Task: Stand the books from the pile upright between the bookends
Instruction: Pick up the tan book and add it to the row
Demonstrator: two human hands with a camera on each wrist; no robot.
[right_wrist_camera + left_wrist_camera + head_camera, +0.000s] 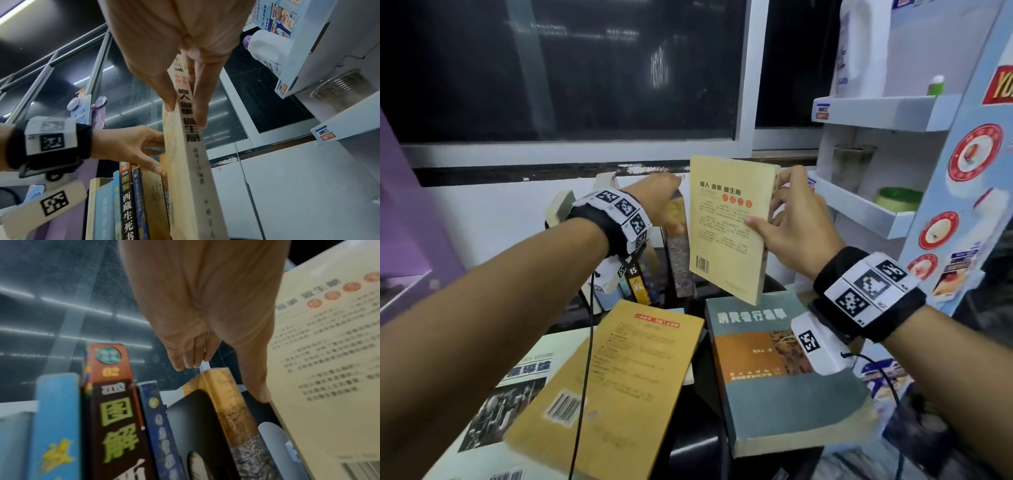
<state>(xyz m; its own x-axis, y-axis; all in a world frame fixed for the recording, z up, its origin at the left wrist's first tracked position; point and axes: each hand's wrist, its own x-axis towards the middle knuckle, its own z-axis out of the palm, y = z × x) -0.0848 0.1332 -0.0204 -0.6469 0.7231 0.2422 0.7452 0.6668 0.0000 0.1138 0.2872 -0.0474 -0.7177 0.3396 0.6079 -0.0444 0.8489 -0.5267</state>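
Right hand grips a pale-yellow paperback book with black title characters and red dots, thumb on the back cover, fingers curled round the spine side. The book hangs upright, long axis near vertical, slightly tilted, its bottom corner clear of the surface and above the grey-green paperback with an orange band that lies flat below the right wrist.

Left hand is mostly open, fingers fairly straight, reaching over the tops of the row of upright books. Its thumb presses the outermost one, an orange-and-speckled spine book, holding nothing closed in a grip. The row stands just left of the held paperback; the bookends themselves can't be made out for sure.

Key relation: the slot for the held book sits directly between the two hands, right of the left thumb and left of the right fingers, below the book's lower edge. Long axis is already matched to the row, so the move looks like a short drop and slide leftward against the orange-speckled book. Right hand carries, left hand looks to be steadying the row.

Still flat near the left forearm: an orange-yellow paperback with a barcode and a white book with a black-and-white photo cover.
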